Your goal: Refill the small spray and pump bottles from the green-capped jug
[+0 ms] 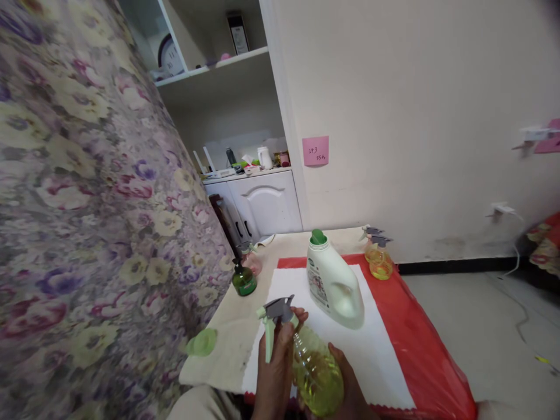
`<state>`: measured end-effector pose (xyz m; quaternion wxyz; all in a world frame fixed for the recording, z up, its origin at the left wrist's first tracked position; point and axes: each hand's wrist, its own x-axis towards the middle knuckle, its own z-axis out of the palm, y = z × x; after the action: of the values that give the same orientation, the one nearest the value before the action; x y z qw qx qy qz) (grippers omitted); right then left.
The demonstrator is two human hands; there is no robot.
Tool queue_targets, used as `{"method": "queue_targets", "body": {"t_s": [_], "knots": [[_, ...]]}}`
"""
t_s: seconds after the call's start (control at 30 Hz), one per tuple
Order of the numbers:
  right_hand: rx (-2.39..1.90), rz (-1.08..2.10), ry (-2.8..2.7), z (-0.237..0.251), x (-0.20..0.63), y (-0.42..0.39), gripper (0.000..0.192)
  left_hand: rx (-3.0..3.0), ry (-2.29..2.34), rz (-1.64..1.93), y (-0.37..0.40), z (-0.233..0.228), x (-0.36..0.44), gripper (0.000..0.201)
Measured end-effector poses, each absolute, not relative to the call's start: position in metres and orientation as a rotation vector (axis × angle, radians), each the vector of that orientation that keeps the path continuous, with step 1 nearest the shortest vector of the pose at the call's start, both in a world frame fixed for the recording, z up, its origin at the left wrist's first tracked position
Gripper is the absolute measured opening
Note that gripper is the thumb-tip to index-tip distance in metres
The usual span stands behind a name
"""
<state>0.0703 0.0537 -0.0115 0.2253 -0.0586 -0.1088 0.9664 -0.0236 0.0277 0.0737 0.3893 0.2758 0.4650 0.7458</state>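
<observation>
I hold a clear spray bottle of yellow liquid low in front of me. My left hand grips its neck just below the grey and pale green trigger head. My right hand cups the round body from the right and below. Behind it a white detergent jug with an open green spout stands on a white cloth. A loose green cap lies on the table to the left.
A red plastic sheet covers the low table. A green spray bottle and a pink one stand at the far left, two yellow spray bottles at the far right. Flowered fabric fills the left. White cupboard behind.
</observation>
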Motion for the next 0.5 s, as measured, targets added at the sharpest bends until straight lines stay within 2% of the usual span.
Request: {"method": "queue_targets", "body": {"t_s": [0.13, 0.33, 0.5], "knots": [[-0.065, 2.703, -0.305, -0.018, 0.070, 0.057, 0.062, 0.489, 0.992, 1.911, 0.030, 0.073, -0.025, 0.035], [-0.018, 2.769, -0.284, -0.033, 0.068, 0.060, 0.067, 0.572, 0.956, 1.861, 0.030, 0.076, -0.025, 0.026], [0.016, 2.765, -0.229, -0.035, 0.066, 0.059, 0.066, 0.529, 0.930, 1.876, 0.029, 0.075, -0.021, 0.029]]}}
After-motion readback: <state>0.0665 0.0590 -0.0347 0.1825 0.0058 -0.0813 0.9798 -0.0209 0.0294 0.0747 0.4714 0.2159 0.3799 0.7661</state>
